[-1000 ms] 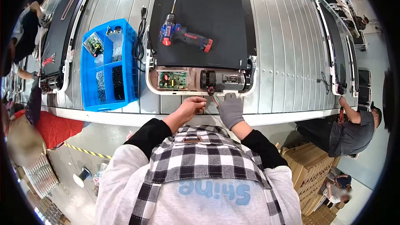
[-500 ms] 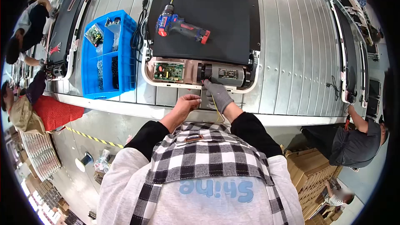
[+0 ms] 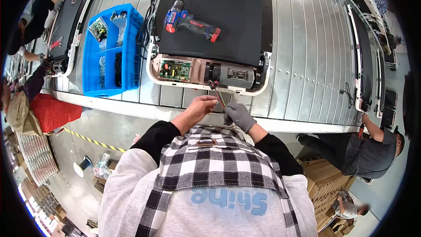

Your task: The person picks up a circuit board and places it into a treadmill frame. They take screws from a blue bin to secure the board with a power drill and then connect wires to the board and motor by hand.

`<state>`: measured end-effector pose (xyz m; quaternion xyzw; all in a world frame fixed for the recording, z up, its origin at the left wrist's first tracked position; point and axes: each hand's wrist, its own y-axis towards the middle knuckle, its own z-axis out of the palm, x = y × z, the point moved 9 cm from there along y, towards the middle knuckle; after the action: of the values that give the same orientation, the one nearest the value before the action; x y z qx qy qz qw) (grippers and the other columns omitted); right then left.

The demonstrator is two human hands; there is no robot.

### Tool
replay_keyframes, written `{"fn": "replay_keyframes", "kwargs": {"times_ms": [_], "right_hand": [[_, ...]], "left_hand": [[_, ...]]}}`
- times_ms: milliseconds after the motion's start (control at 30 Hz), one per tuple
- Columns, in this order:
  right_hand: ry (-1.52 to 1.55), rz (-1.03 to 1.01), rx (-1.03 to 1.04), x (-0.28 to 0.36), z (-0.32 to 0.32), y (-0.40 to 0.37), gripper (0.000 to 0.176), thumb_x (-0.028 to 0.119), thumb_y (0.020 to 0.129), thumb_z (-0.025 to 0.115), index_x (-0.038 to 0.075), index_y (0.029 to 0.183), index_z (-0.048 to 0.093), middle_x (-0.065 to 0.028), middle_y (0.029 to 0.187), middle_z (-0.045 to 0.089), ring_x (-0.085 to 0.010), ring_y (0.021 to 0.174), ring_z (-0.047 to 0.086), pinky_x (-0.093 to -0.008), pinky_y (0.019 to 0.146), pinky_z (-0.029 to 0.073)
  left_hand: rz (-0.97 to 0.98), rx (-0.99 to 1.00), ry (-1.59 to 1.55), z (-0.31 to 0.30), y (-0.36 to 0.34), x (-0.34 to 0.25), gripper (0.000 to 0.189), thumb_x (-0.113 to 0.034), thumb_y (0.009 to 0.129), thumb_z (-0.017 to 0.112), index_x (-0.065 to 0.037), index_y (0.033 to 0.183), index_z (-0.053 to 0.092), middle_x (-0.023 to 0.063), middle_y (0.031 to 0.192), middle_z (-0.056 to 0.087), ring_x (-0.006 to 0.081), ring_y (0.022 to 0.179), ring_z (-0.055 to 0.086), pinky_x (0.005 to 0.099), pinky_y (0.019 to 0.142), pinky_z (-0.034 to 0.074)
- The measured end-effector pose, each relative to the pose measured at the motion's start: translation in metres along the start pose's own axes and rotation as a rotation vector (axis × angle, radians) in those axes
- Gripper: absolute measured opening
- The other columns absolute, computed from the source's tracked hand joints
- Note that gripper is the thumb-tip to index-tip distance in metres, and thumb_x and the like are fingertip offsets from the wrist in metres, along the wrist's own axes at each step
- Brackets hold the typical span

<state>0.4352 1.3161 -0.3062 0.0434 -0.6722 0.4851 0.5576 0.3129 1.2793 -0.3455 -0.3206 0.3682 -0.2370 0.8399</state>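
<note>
My gloved right hand (image 3: 239, 116) is closed round a thin bundle of coloured wires (image 3: 220, 97) that comes out beside the motor (image 3: 239, 77). Just left of it, my bare left hand (image 3: 202, 107) pinches its thumb and fingers together near the wires; a small pale bit shows at the fingertips, too small to name. The dark cylindrical motor with a printed label lies in the end of a white frame (image 3: 175, 83). Beside it in the frame sits a green circuit board (image 3: 174, 70).
A cordless drill (image 3: 193, 23) lies on the black belt (image 3: 228, 0) beyond the motor. At left, a blue divided bin (image 3: 87, 77) holds circuit boards and screws, next to a black cable (image 3: 144, 35). Other people work at both sides, one at right (image 3: 368, 151).
My right hand has drawn back from the motor, toward me and slightly right, with the wires stretched out to it. My left hand has shifted slightly right, near the wires.
</note>
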Motion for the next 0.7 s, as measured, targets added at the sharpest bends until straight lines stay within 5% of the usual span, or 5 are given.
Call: {"fn": "replay_keyframes", "kwargs": {"times_ms": [500, 700], "right_hand": [[-0.113, -0.05, -0.221, 0.006, -0.003, -0.014, 0.024, 0.019, 0.088, 0.048, 0.0, 0.075, 0.057, -0.0077, 0.056, 0.058, -0.0155, 0.045, 0.057, -0.0301, 0.044, 0.045], [-0.306, -0.245, -0.335, 0.02, 0.016, -0.025, 0.023, 0.02, 0.088, 0.05, 0.001, 0.078, 0.057, -0.0134, 0.06, 0.061, -0.0259, 0.054, 0.062, -0.0362, 0.052, 0.048]], "left_hand": [[0.01, -0.074, 0.13, 0.012, -0.004, 0.005, 0.01, -0.004, 0.084, 0.061, 0.0, 0.093, 0.063, 0.0033, 0.081, 0.063, 0.0105, 0.066, 0.055, 0.0221, 0.061, 0.046], [-0.05, -0.093, 0.029, 0.007, -0.009, 0.019, 0.008, -0.008, 0.085, 0.06, -0.003, 0.092, 0.06, 0.0023, 0.08, 0.062, 0.0108, 0.07, 0.056, 0.0241, 0.066, 0.046]]}}
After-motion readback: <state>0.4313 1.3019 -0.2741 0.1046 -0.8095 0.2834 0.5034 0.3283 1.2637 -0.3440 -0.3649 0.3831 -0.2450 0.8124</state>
